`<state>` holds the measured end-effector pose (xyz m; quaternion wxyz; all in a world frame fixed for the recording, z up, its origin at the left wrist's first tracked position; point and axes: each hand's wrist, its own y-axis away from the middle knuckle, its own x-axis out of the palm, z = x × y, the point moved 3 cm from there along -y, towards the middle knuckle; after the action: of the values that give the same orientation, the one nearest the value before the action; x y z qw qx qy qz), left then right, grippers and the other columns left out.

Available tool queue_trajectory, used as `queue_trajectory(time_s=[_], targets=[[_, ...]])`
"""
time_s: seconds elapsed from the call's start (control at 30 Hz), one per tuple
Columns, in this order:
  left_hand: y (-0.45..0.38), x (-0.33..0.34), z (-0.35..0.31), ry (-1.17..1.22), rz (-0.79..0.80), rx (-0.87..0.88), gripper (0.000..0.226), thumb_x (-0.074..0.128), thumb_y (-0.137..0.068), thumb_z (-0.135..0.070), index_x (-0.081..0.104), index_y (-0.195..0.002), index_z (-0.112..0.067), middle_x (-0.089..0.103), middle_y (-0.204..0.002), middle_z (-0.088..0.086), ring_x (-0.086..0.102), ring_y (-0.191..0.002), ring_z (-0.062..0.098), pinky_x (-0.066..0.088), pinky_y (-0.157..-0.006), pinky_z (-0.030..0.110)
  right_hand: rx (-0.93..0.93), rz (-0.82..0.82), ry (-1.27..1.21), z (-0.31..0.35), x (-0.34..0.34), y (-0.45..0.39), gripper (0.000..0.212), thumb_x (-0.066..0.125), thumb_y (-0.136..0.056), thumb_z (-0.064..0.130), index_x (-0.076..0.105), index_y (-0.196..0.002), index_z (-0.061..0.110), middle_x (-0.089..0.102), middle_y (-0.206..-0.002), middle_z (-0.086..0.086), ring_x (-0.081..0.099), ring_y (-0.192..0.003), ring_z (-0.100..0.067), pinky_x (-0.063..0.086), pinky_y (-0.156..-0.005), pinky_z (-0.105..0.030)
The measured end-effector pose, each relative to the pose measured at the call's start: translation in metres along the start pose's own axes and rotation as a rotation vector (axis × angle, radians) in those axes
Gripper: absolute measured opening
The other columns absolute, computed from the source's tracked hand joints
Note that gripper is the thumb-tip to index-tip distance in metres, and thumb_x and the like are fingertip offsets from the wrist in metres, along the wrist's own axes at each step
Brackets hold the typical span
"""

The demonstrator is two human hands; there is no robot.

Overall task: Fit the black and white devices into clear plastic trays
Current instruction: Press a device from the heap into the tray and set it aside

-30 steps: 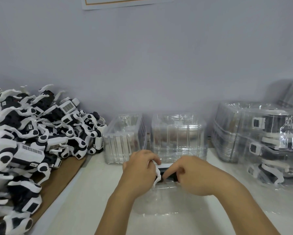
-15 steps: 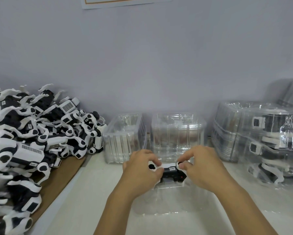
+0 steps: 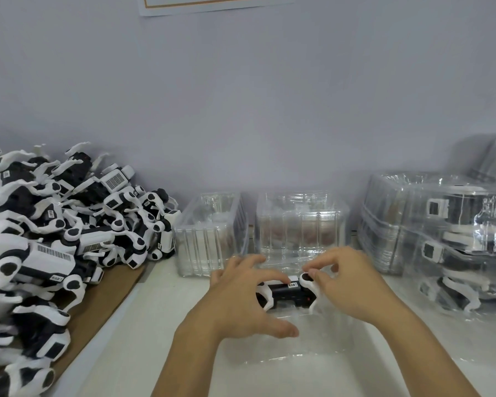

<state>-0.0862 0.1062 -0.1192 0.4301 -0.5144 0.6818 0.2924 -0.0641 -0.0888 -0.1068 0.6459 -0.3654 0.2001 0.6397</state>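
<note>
A black and white device (image 3: 288, 295) lies in the far end of a clear plastic tray (image 3: 307, 336) on the white table in front of me. My left hand (image 3: 242, 299) is spread over the device's left end, fingers fairly straight, fingertips touching its top. My right hand (image 3: 345, 280) hovers over its right end, with thumb and forefinger pinching the round black and white joint there. The device's left part is hidden under my left hand.
A big heap of black and white devices (image 3: 49, 242) lies on brown cardboard (image 3: 97, 308) at the left. Two stacks of empty clear trays (image 3: 209, 236) (image 3: 300, 224) stand behind my hands by the wall. Packed trays (image 3: 453, 242) are piled at the right.
The device has come into view and sunk lower into the tray. My left hand's fingers have spread and straightened, and my right hand shifted to the device's right joint.
</note>
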Motion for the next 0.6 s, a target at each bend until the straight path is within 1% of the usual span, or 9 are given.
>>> queue_trajectory(time_s=[0.07,0.17,0.23,0.3,0.37,0.43,0.5,0.57,0.6], targets=[[0.001,-0.001,-0.003,0.001,-0.027,0.011,0.076,0.077,-0.056,-0.071,0.049,-0.126,-0.059,0.024,-0.147,-0.023,0.012,-0.138,0.002,0.009,-0.109,0.036,0.025,-0.096,-0.064,-0.001,-0.007,-0.001,0.029,0.059,-0.095,0.012,0.078,-0.094,0.034,0.066,-0.093,0.023,0.056,-0.079,0.006,0.037,-0.063,-0.007],[0.002,-0.012,-0.006,0.052,-0.054,0.046,0.073,0.073,-0.055,-0.074,0.053,-0.123,-0.058,0.029,-0.138,-0.028,0.02,-0.134,0.002,0.015,-0.108,0.034,0.033,-0.304,-0.217,-0.005,-0.027,-0.003,0.043,0.052,-0.09,-0.001,0.077,-0.093,0.033,0.072,-0.086,0.019,0.058,-0.058,0.005,0.04,-0.056,-0.009],[0.003,-0.024,-0.007,0.166,-0.093,0.082,0.071,0.071,-0.051,-0.077,0.055,-0.118,-0.061,0.036,-0.132,-0.033,0.028,-0.132,-0.002,0.026,-0.108,0.031,0.069,-0.481,-0.377,-0.009,-0.041,-0.001,0.044,0.053,-0.088,0.0,0.076,-0.085,0.037,0.072,-0.075,0.022,0.055,-0.05,0.004,0.042,-0.052,-0.013],[0.006,-0.037,-0.006,0.344,-0.164,0.127,0.064,0.074,-0.052,-0.074,0.06,-0.113,-0.061,0.046,-0.127,-0.034,0.04,-0.125,-0.009,0.035,-0.102,0.023,0.132,-0.669,-0.554,-0.014,-0.05,0.002,0.039,0.052,-0.086,0.006,0.075,-0.079,0.037,0.07,-0.072,0.026,0.056,-0.054,0.006,0.044,-0.057,-0.021],[0.008,-0.043,-0.002,0.55,-0.242,0.134,0.058,0.076,-0.055,-0.067,0.066,-0.11,-0.058,0.058,-0.122,-0.03,0.05,-0.118,-0.01,0.04,-0.096,0.022,0.16,-0.757,-0.673,-0.015,-0.051,0.003,0.037,0.051,-0.083,0.008,0.075,-0.078,0.036,0.07,-0.07,0.021,0.056,-0.056,0.003,0.044,-0.061,-0.026],[0.007,-0.045,0.001,0.768,-0.287,0.117,0.058,0.076,-0.058,-0.061,0.07,-0.114,-0.048,0.066,-0.122,-0.019,0.056,-0.122,0.003,0.045,-0.102,0.035,0.122,-0.721,-0.716,-0.008,-0.045,0.001,0.036,0.053,-0.084,0.005,0.075,-0.077,0.033,0.071,-0.069,0.011,0.059,-0.063,-0.007,0.047,-0.064,-0.028],[0.005,-0.043,0.001,0.951,-0.279,0.145,0.062,0.072,-0.068,-0.053,0.068,-0.126,-0.032,0.068,-0.128,-0.005,0.057,-0.127,0.016,0.041,-0.107,0.046,0.04,-0.613,-0.712,0.004,-0.036,0.0,0.035,0.058,-0.088,0.002,0.075,-0.079,0.031,0.073,-0.073,0.005,0.063,-0.068,-0.018,0.05,-0.068,-0.031],[0.004,-0.04,0.002,1.12,-0.28,0.131,0.055,0.068,-0.078,-0.048,0.068,-0.128,-0.026,0.067,-0.13,-0.004,0.06,-0.125,0.018,0.046,-0.103,0.043,-0.058,-0.505,-0.666,0.018,-0.026,0.0,0.03,0.063,-0.09,0.004,0.076,-0.084,0.03,0.075,-0.079,0.006,0.068,-0.074,-0.019,0.053,-0.072,-0.029],[0.004,-0.039,0.001,1.22,-0.282,0.103,0.046,0.067,-0.08,-0.048,0.072,-0.122,-0.029,0.069,-0.126,-0.006,0.065,-0.117,0.017,0.052,-0.095,0.039,-0.104,-0.462,-0.649,0.025,-0.021,0.001,0.027,0.065,-0.09,0.005,0.076,-0.086,0.03,0.075,-0.082,0.008,0.07,-0.077,-0.018,0.054,-0.074,-0.027]])
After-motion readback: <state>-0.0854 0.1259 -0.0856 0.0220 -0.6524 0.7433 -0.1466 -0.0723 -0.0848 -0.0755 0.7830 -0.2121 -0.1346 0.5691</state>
